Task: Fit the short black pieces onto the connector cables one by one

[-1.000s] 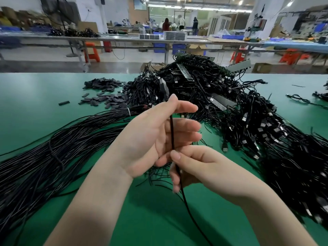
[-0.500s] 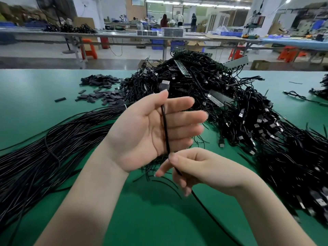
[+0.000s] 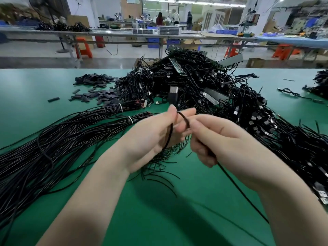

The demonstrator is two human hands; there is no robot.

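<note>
At far left, a thick bundle of thin, glossy black wires (image 3: 53,148) lies across the green table (image 3: 26,96) and runs off the frame's left edge; white ties band it near its bare ends. Behind it, a loose scatter of short black pieces (image 3: 99,95), flat and matte, sits near the table's far side, one lying apart to the left.

At centre, both hands are raised together above the table. The left hand (image 3: 152,134) has its fingers extended, thumb pressed on a single black cable (image 3: 184,121), whose plug end (image 3: 173,95) with a metal tip stands upright just above the fingers. The cable arcs over into the right hand (image 3: 218,139), which grips it with curled fingers; the grip point itself is hidden inside the fist. The cable then trails down to the lower right. Whether a piece sits on this cable cannot be made out.

To the right, a large tangled heap of connector cables (image 3: 248,107) with metal plugs spreads to the frame edge, cut off there.
</note>
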